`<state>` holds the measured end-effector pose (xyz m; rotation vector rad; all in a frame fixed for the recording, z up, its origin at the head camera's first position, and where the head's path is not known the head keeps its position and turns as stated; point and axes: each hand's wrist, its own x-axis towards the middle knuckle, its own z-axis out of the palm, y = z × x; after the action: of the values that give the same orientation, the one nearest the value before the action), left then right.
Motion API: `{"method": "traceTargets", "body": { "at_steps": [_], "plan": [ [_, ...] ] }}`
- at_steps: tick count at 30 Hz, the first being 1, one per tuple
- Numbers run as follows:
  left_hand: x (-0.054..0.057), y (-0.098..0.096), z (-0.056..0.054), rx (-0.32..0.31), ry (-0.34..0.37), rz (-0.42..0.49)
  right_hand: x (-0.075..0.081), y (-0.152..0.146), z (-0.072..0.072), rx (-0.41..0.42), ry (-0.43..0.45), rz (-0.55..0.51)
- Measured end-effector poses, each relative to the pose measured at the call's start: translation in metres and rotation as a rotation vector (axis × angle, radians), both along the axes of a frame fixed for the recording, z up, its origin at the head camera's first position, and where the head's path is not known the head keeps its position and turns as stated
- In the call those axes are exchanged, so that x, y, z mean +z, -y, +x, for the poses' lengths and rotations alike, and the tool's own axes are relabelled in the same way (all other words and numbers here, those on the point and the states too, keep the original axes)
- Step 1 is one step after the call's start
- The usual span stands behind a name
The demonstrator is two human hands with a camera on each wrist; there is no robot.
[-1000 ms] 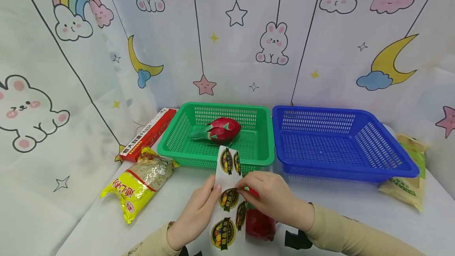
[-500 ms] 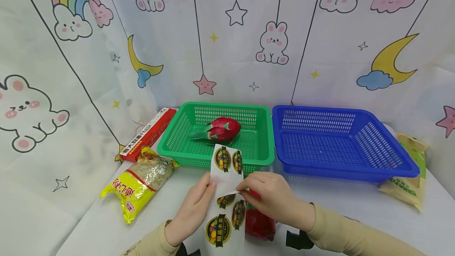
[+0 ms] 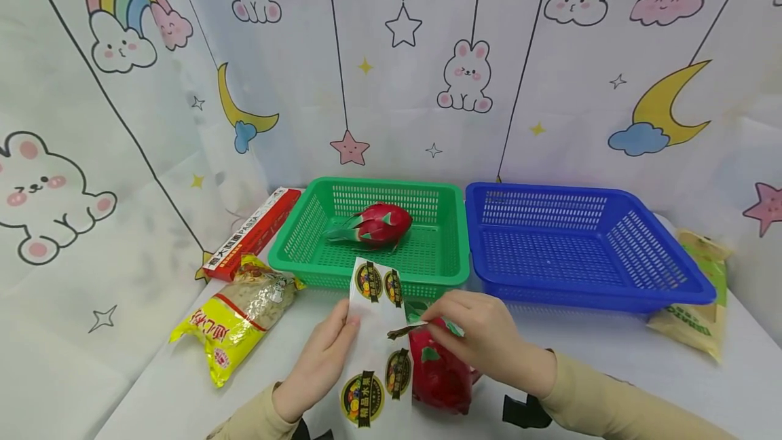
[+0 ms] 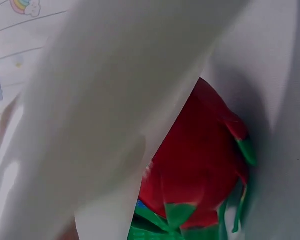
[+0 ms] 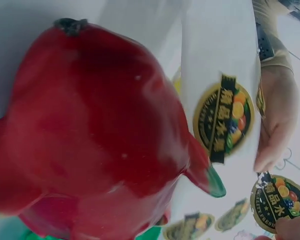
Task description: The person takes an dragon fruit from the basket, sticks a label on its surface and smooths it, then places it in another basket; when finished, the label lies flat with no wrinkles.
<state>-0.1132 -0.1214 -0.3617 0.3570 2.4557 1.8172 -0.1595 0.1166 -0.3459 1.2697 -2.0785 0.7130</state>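
right wrist, sticker (image 5: 271,202), pinched between right fingers (image 5: 295,228)

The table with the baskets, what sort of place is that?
Probably an indoor worktable, perhaps for putting stickers on fruit: behind it is a bunny-and-rainbow backdrop, with a green basket and a sticker sheet near a dragon fruit.

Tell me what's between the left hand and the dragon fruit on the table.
The sticker sheet, held by the left hand; the head view shows it.
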Motion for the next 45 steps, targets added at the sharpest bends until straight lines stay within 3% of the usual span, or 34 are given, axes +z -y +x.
{"method": "traceTargets", "body": {
  "at_steps": [12, 20, 27, 34, 45],
  "plan": [
    [-0.011, 0.010, -0.005, 0.119, 0.005, -0.094, -0.004, -0.009, -0.002, 0.006, 0.012, -0.030],
    [-0.021, 0.018, -0.005, 0.128, 0.044, -0.071, -0.006, -0.014, -0.001, -0.026, 0.034, -0.012],
    [-0.030, 0.027, -0.010, 0.215, 0.088, -0.140, -0.004, -0.014, -0.001, -0.024, 0.027, -0.021],
    [-0.040, 0.038, -0.014, 0.276, 0.135, -0.140, -0.004, -0.016, 0.000, -0.038, 0.031, -0.012],
    [-0.052, 0.054, -0.023, 0.326, 0.201, -0.219, -0.006, -0.017, 0.000, -0.029, 0.011, -0.036]
  ]
}}
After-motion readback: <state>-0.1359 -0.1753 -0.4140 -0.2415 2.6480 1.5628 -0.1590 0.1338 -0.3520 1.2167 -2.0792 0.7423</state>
